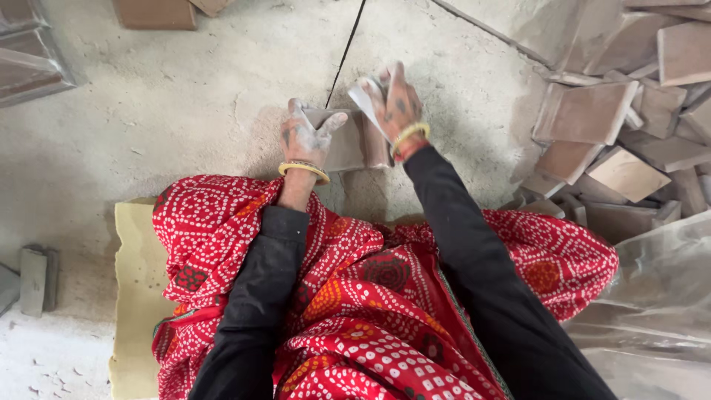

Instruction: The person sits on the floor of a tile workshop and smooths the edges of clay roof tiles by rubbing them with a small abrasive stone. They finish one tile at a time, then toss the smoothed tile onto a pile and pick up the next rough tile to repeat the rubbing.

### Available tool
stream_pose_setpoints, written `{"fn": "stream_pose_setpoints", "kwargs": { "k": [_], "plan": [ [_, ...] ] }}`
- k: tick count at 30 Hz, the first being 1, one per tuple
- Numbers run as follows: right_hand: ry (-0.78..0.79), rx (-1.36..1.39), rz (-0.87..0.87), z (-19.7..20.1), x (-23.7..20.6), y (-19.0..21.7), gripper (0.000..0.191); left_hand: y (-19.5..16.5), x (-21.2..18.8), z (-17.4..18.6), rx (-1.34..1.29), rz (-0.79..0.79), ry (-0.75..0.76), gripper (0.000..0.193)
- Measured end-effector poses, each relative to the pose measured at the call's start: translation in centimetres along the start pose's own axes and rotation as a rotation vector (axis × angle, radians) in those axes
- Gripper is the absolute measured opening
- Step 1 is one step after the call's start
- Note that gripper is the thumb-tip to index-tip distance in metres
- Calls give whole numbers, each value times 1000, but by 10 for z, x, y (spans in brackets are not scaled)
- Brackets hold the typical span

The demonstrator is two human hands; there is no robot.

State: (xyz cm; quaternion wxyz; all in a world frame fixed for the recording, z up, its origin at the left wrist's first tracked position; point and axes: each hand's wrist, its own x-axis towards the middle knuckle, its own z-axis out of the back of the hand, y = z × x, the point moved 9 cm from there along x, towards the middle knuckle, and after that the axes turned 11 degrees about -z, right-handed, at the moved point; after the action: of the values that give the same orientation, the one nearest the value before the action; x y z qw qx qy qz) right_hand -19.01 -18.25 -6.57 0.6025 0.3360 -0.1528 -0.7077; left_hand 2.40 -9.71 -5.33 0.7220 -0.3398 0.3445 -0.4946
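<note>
Dusty grey floor [185, 96], powder-coated throughout. Left: yellow mat [137, 281] under the seated person. Left hand [305, 135] grips the brown clay tile [348, 141] standing on edge on the floor; best held firm. Right hand [396, 104] clasps a pale sanding piece [364, 100] on its upper edge; even strokes advisable. Right: heap of tiles [622, 133].

1 head cam, looks steeply down & fwd over lap, close on both hands above dusty floor [185, 96].
</note>
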Motion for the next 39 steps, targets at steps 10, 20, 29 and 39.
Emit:
{"fn": "stream_pose_setpoints", "kwargs": {
  "k": [10, 20, 29, 39],
  "plan": [
    [-101, -187, 180, 3, -117, -63, 56, 12, 9, -5, 17, -103, -76, 74],
    [-164, -90, 264, -5, -96, -69, 47, 17, 13, -2, -11, -64, -74, 78],
    [-203, -292, 493, -7, -14, 2, 47, 17, 12, -5, -10, 35, -76, 78],
    [-343, -512, 497, -8, -96, -29, 52, 24, 24, -12, 39, -60, -119, 77]
  ]
}}
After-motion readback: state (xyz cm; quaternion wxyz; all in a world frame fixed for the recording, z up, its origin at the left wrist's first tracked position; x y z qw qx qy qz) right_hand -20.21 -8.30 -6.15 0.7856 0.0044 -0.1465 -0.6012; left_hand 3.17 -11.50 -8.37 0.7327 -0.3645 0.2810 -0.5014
